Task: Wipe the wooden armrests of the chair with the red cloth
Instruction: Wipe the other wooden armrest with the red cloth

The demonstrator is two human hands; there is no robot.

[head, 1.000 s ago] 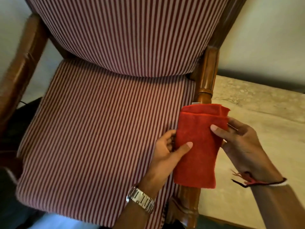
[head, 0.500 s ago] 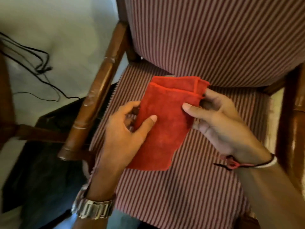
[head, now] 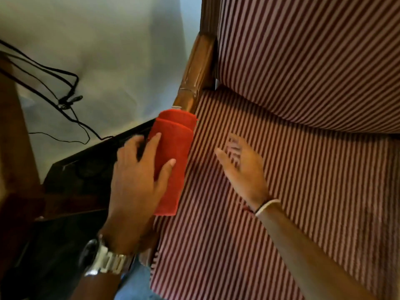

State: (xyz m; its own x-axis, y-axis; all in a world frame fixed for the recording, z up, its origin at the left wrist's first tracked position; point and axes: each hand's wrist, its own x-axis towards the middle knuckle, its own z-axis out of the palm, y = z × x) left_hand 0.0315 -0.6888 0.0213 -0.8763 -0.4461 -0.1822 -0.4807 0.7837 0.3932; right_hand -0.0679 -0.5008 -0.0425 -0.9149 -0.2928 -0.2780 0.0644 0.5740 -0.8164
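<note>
Red cloth (head: 173, 156), folded into a long pad, lies draped along the left armrest (head: 194, 76), covering its front stretch; bare wood shows only at the back, where the armrest meets the striped backrest (head: 313, 50). The left hand (head: 136, 182) presses the cloth down onto the armrest, fingers spread, thumb on the seat side, the others over the top and outer edge. The right hand (head: 240, 165), blurred, is off the cloth and over the seat (head: 281, 213) just beside the armrest, open with fingers loosely apart and holding nothing.

To wipe well, I would keep the palm flat and wrap the cloth round both sides of the armrest, then draw it in long strokes from the backrest end to the front. The turned grooves near the backrest probably need a fingertip pushed in through the cloth. Loose folds may slip, so the grip should pin both layers.
</note>
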